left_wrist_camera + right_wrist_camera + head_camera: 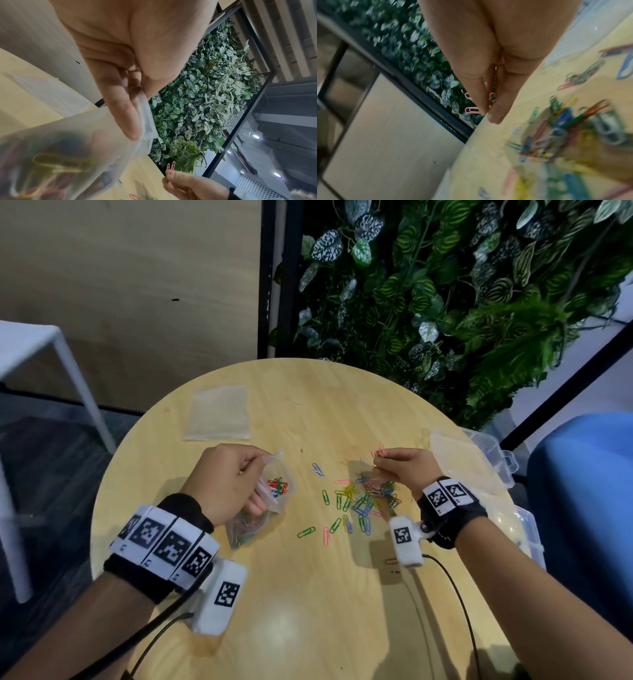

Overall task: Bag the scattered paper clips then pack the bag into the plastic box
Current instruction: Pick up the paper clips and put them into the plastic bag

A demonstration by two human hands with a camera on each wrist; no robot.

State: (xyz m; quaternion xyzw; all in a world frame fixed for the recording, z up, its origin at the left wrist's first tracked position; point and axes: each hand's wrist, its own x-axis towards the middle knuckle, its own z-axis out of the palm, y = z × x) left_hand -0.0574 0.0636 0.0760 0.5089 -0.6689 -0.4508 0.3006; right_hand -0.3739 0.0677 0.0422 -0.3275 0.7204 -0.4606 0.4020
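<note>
Round wooden table against a plant wall, indoors.

Pale round table filled centre; leafy green wall at 1 o'clock in a black frame; wood panel at 11; white table leg at 9; blue seat at 3.

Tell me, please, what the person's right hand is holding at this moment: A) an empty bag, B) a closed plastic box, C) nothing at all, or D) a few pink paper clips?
D: the right hand pinches a few pink paper clips above the scattered pile, their loops poking past the fingertips in the right wrist view.
</note>
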